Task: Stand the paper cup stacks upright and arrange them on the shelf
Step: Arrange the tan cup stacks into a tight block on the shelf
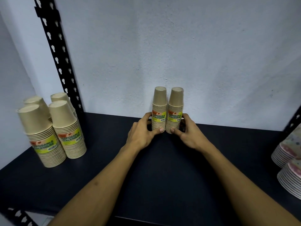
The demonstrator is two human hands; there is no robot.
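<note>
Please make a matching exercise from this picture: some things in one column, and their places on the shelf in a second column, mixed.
Things:
1. four tan stacks
2. two tan stacks
3. patterned stacks
4. black post

Places:
A. at the right edge
B. centre, one in each hand
C. left, standing free
D. rising behind the left group

Pairs: 1-C, 2-B, 3-A, 4-D

Six brown cup stacks (160, 108), two patterned stacks (286, 150), two hands (143, 132).
</note>
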